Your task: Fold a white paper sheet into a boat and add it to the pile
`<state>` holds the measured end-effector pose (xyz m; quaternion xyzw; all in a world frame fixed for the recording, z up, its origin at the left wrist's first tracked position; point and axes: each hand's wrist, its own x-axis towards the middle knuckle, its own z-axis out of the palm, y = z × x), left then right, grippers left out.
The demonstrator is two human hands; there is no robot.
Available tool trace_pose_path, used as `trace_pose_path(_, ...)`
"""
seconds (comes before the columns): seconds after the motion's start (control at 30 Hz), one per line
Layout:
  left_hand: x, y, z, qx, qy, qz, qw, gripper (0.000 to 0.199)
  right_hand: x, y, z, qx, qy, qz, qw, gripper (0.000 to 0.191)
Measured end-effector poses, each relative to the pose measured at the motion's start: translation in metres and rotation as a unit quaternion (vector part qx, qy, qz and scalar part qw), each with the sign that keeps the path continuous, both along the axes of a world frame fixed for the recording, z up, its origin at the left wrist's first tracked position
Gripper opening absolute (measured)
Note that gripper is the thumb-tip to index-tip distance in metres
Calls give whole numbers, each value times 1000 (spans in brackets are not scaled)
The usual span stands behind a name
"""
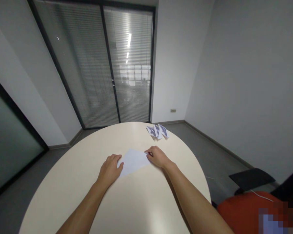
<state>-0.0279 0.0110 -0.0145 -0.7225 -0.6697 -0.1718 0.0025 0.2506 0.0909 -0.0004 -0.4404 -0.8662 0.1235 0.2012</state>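
A white sheet of paper (133, 161), folded into an angular shape, lies flat on the round cream table (127, 201). My left hand (109, 170) rests palm down on the sheet's left part, fingers spread and pressing it to the table. My right hand (157, 157) sits at the sheet's right corner, its fingertips curled onto the paper's edge. Both forearms reach in from the bottom of the head view.
Several folded paper pieces with blue print (158, 131) lie near the table's far right edge. An orange chair (246, 208) with a dark armrest (251, 178) stands at the right. Glass doors with blinds (107, 65) are beyond the table.
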Motion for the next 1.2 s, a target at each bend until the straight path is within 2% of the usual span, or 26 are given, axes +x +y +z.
trace_pose_path(0.17, -4, 0, 1, -3, -2, 39, 999, 26, -1, 1, 0, -3, 6, -3, 1000, 26)
trace_pose_path(0.43, -12, 5, -5, -19, -21, 52, 998, 22, -1, 3, -3, 2, 17, -13, 1000, 24)
trace_pose_path(0.77, -14, 6, -7, -27, -23, 80, 996, 27, -2, 2, -3, 9, 19, -15, 1000, 24)
trace_pose_path(0.97, -11, 7, -12, -12, -31, 79, 996, 20, -1, 1, -3, 11, 12, -14, 1000, 25)
trace_pose_path(1.2, -6, 6, -6, -11, -50, 80, 995, 14, -2, 0, 0, 5, 1, -17, 1000, 26)
